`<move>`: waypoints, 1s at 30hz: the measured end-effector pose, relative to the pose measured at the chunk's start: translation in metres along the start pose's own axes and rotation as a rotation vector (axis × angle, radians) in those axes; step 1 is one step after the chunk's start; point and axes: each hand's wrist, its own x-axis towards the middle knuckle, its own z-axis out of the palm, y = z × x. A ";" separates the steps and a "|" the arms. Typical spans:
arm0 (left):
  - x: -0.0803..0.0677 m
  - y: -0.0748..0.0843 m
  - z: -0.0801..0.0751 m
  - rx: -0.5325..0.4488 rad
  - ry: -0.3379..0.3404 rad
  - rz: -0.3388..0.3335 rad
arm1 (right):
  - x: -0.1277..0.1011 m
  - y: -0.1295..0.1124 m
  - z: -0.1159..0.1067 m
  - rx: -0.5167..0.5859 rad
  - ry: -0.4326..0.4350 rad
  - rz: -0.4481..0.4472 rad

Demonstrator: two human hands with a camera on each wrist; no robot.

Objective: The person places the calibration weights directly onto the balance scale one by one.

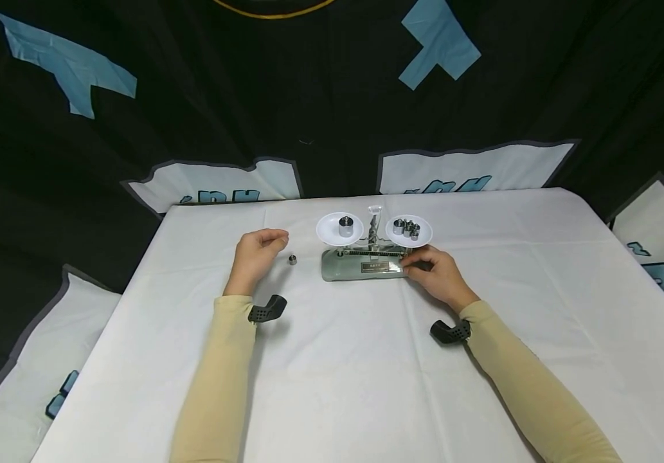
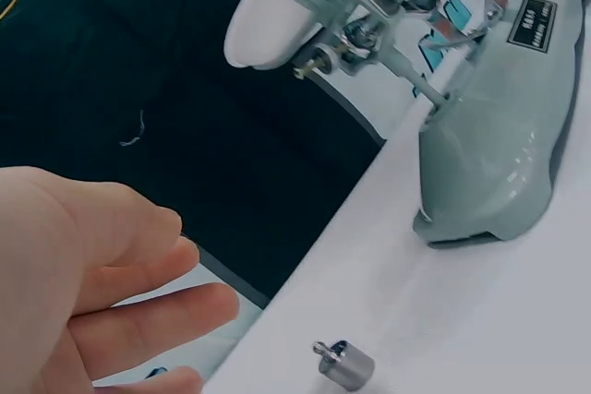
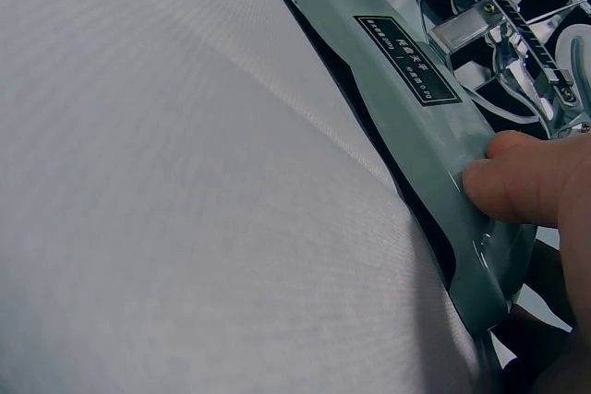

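A grey-green balance scale (image 1: 364, 265) stands mid-table with two white pans. The left pan (image 1: 339, 229) bears one steel weight (image 1: 346, 226); the right pan (image 1: 409, 231) bears several smaller weights (image 1: 407, 227). My right hand (image 1: 431, 270) grips the right end of the scale's base, and a fingertip (image 3: 503, 186) presses its front face (image 3: 406, 108). My left hand (image 1: 259, 247) hovers left of the scale with fingers (image 2: 148, 306) loosely bent and holds nothing. One small steel weight (image 1: 292, 260) lies on the cloth just right of that hand; the left wrist view shows the weight (image 2: 344, 363) below the base (image 2: 499, 145).
A white cloth covers the table (image 1: 332, 386), whose far edge runs just behind the scale. Black drapes with blue patches (image 1: 441, 38) hang beyond it. Black wrist camera mounts (image 1: 267, 310) sit on both cream sleeves.
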 end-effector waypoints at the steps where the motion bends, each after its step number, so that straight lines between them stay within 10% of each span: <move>1: 0.000 -0.001 0.001 -0.001 -0.001 -0.001 | 0.000 0.000 0.000 0.000 0.002 0.000; 30: -0.002 -0.021 0.025 0.071 0.061 0.024 | 0.002 0.001 0.000 -0.001 0.001 -0.009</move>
